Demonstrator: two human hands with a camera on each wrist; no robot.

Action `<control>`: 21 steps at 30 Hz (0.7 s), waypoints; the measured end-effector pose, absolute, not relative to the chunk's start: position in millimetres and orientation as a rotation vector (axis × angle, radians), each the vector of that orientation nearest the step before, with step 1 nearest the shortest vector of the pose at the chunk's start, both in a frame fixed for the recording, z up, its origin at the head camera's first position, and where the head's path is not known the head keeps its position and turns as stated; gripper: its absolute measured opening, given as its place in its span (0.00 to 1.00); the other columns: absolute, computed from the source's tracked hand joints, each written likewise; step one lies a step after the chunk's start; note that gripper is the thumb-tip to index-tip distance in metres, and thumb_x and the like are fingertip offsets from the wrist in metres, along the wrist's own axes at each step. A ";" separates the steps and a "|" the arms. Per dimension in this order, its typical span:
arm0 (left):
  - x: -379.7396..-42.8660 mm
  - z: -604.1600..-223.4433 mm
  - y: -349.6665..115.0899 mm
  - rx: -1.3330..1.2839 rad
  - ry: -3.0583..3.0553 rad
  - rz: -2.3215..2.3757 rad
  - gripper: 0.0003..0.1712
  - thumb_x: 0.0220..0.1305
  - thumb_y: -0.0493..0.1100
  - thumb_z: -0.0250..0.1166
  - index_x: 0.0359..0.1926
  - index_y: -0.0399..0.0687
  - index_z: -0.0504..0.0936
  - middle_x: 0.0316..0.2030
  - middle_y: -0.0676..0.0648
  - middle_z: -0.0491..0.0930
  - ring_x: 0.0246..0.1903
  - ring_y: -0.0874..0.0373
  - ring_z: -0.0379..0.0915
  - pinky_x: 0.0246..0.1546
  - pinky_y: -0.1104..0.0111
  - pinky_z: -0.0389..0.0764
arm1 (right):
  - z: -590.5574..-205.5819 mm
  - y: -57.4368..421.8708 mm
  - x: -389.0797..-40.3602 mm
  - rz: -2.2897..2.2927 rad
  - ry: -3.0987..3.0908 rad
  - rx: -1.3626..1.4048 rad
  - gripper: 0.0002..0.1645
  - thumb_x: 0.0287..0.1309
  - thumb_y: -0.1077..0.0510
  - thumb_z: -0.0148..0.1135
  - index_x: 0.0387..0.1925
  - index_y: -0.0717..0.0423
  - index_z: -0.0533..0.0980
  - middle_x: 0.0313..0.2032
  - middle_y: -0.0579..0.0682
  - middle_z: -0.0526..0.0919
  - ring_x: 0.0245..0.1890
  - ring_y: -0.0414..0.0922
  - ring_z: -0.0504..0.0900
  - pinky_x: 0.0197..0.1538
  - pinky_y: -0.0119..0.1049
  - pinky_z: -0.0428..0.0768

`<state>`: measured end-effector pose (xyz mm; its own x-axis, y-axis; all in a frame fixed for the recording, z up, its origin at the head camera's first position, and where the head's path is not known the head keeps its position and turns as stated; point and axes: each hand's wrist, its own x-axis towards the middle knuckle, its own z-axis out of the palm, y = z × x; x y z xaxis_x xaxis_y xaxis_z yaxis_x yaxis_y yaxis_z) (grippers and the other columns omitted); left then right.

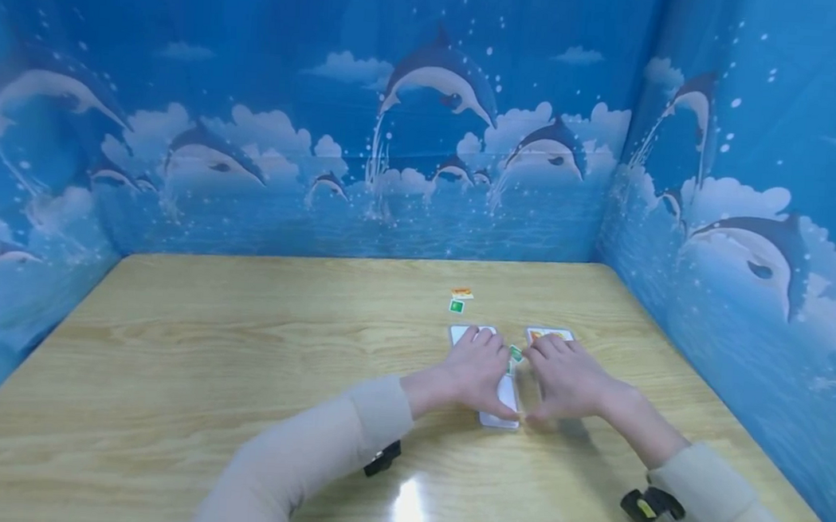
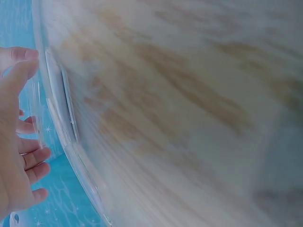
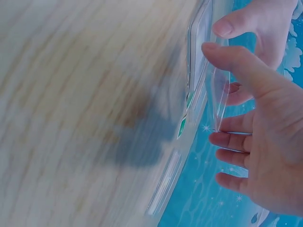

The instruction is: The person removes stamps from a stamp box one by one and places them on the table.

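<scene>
Between my two hands a thin clear plastic case point(image 3: 218, 97) stands tilted above the table. My left hand point(image 1: 476, 370) pinches it from one side, thumb toward me and fingers at the far edge. From the other side my right hand point(image 1: 570, 380) holds it, with its fingertips point(image 3: 227, 140) right at the clear edge. Below my left hand lies a flat white case point(image 1: 499, 416), partly covered by the hand. A small green-faced piece point(image 1: 516, 352) shows in the gap between the hands.
Beyond my left fingers lies another whitish flat case point(image 1: 460, 332). A case with an orange picture point(image 1: 548, 333) lies past my right fingers. Farther back are a small green card point(image 1: 457, 306) and an orange-and-white piece point(image 1: 462, 293). A dolphin-printed curtain point(image 1: 288, 157) borders the wooden table point(image 1: 240, 346).
</scene>
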<state>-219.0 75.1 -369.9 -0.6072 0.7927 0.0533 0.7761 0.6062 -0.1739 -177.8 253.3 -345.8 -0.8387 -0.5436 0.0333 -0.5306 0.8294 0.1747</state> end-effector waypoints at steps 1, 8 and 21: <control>-218.4 -369.5 73.5 -1.332 -2.703 0.201 0.54 0.41 0.83 0.51 0.57 0.46 0.71 0.52 0.50 0.69 0.52 0.56 0.61 0.60 0.59 0.57 | -346.2 252.4 -178.0 -0.240 -2.927 0.864 0.53 0.26 0.32 0.70 0.51 0.65 0.70 0.46 0.56 0.71 0.50 0.55 0.68 0.50 0.54 0.69; -216.1 -371.9 64.1 -1.375 -2.695 0.232 0.56 0.43 0.82 0.52 0.60 0.43 0.68 0.48 0.50 0.70 0.49 0.57 0.62 0.55 0.61 0.60 | -351.5 245.5 -178.3 -0.225 -2.959 0.890 0.54 0.28 0.29 0.68 0.51 0.65 0.71 0.44 0.53 0.72 0.49 0.53 0.69 0.51 0.51 0.70; -214.9 -378.5 54.3 -1.422 -2.721 0.230 0.52 0.44 0.81 0.52 0.57 0.46 0.71 0.49 0.51 0.71 0.47 0.58 0.62 0.53 0.63 0.63 | -355.4 235.3 -175.3 -0.219 -3.025 0.914 0.50 0.33 0.27 0.64 0.50 0.60 0.72 0.47 0.53 0.72 0.50 0.50 0.69 0.51 0.51 0.70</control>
<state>-214.9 54.3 -378.5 -0.5719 0.8202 -0.0135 0.8108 0.5627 -0.1609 -175.3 235.3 -355.4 -0.8332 -0.5492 -0.0651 -0.5528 0.8240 0.1245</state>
